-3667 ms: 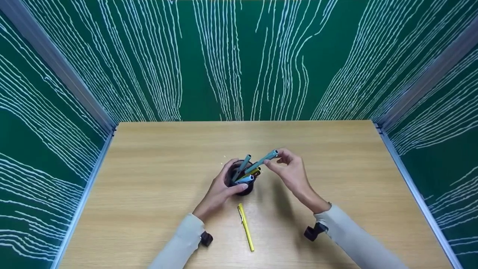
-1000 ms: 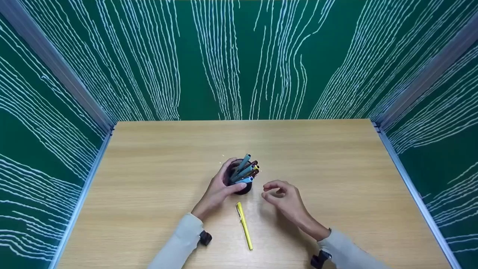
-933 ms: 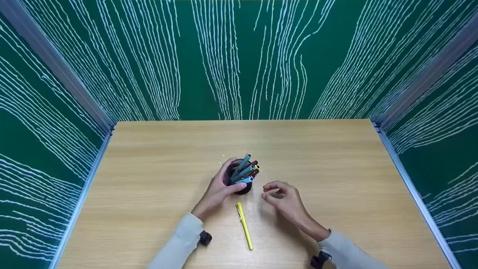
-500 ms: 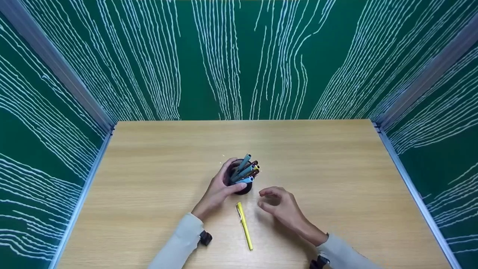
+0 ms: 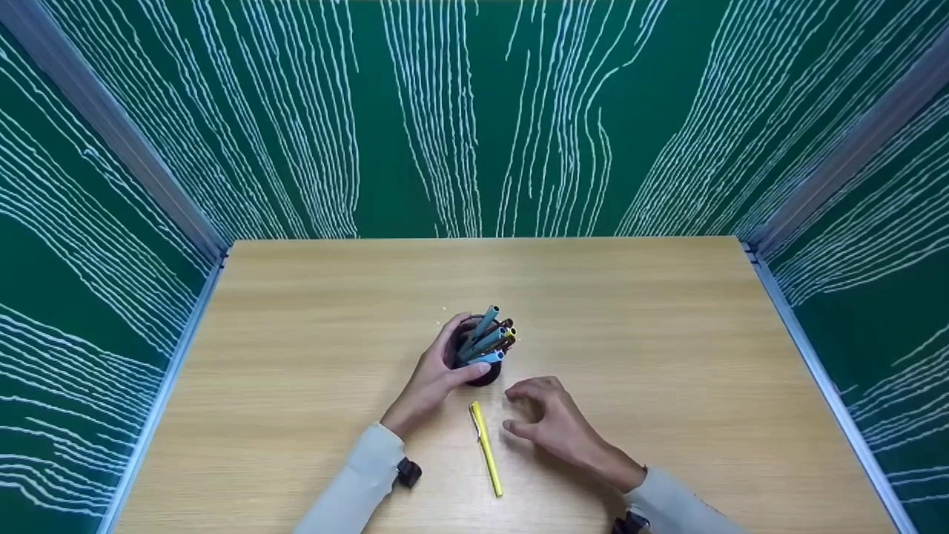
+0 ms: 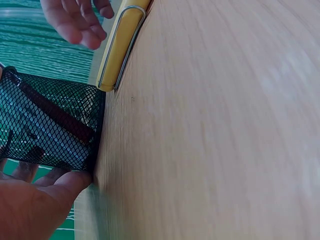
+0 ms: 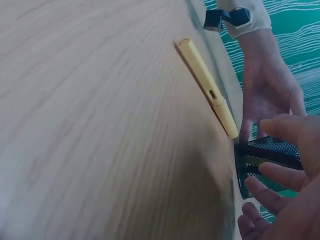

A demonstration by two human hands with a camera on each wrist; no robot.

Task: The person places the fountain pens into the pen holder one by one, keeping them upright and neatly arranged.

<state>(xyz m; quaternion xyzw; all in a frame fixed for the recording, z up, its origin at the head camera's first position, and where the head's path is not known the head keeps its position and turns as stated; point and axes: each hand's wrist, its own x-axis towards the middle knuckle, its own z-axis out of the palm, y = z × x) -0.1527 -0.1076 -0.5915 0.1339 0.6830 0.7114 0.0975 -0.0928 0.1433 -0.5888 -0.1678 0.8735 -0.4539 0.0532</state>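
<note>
My left hand [image 5: 434, 378] grips a black mesh pen cup [image 6: 55, 120] from its left side, thumb at the near rim. The cup stands upright on the table, with several pens [image 5: 485, 340] in blue-green, dark, yellow and light blue leaning out of it to the right. A yellow pen [image 5: 485, 449] with a metal clip lies on the table in front of the cup. Just right of that pen, my right hand [image 5: 552, 423] hovers with thumb and fingers apart, holding nothing. In the right wrist view, the right fingers [image 7: 280, 175] appear before the cup, apart from the yellow pen.
The wooden table [image 5: 334, 311] is enclosed by green walls [image 5: 474, 119] with white wavy lines at the back and both sides. Metal rails [image 5: 823, 371] run along the side edges. Tiny pale specks lie near the cup.
A blue-green pen that my right hand held now leans in the cup. That hand has come down toward the yellow pen, and its thumb and fingers have spread. The left hand stays put.
</note>
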